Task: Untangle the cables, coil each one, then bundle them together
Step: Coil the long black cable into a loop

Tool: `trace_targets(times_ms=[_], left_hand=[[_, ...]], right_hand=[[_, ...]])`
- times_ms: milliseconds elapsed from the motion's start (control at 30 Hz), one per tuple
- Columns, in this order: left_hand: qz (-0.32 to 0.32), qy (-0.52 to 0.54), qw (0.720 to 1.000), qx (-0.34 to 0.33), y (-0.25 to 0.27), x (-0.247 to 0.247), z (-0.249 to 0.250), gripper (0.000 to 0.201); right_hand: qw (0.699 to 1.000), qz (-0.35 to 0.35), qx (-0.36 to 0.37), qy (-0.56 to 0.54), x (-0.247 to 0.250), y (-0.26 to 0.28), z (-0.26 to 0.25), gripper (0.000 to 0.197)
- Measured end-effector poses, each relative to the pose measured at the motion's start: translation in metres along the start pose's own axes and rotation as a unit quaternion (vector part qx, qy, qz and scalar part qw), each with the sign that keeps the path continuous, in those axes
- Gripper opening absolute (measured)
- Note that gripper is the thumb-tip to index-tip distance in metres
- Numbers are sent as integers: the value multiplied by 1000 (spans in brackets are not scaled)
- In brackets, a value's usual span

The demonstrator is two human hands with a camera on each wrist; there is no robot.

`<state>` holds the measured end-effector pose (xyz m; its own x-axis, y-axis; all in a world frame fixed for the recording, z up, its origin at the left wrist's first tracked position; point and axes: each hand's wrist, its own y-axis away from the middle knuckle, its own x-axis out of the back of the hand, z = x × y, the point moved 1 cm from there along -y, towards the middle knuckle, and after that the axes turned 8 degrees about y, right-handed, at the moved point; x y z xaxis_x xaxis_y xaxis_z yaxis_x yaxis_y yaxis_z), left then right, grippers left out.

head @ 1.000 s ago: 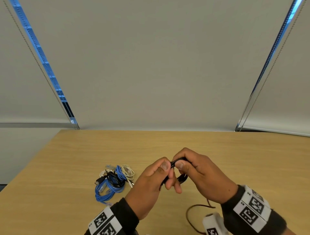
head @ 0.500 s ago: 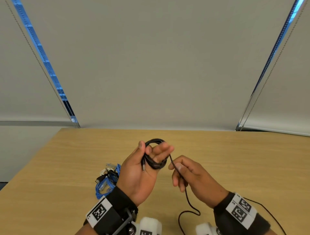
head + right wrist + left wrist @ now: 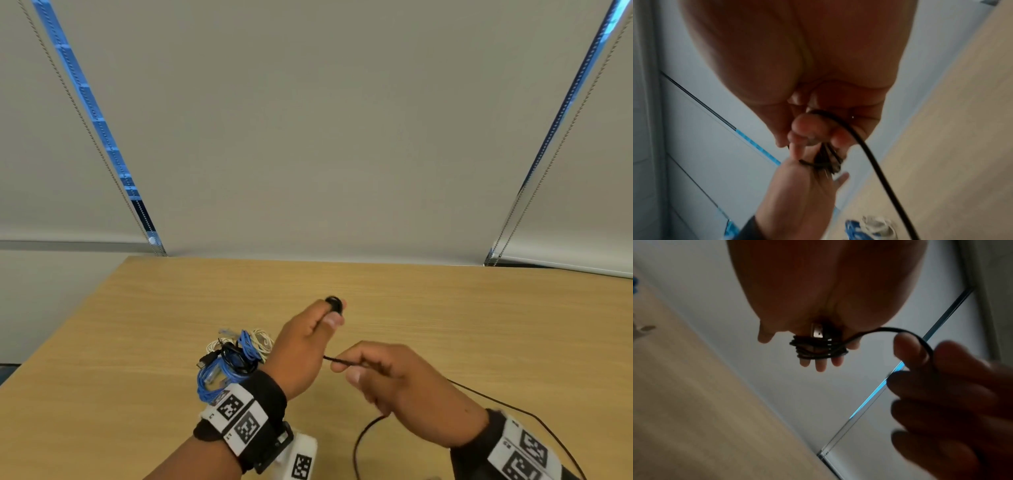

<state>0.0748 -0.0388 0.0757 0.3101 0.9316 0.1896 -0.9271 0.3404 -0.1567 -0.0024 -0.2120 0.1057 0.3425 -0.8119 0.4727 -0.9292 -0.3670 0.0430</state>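
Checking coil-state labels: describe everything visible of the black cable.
The black cable is thin, round, matte and rubbery-looking. Several turns are wound tightly round the fingers of the left hand, held above the table. A metal USB plug shows beside the coil, at the palm. One strand runs from the coil to the right hand, which pinches it. The rest hangs down and trails loose across the wood, past the right wrist.

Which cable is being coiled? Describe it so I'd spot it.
Over the wooden table, find the left hand. The black cable is wound round its fingers and runs to the right hand; the pile beside it lies unheld.
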Motion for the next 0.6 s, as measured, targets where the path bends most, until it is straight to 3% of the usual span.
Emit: trace_targets(times_ms=[100,233,400,600], left_hand=[[-68,58,996,27,11,-11,1,28],[-128,170,976,38,24,-24,6,35],[-147,201,968,28,30,-26,17,36],[-176,257,950,25,33,-34,22,28]], right_hand=[[994,103,26,5,22,-2,-5,19],[979,185,5,-88,32,-5,3,27],[970,183,6,-159,22,-9,8,25],[971,196,26,-138,14,-16,7,24]])
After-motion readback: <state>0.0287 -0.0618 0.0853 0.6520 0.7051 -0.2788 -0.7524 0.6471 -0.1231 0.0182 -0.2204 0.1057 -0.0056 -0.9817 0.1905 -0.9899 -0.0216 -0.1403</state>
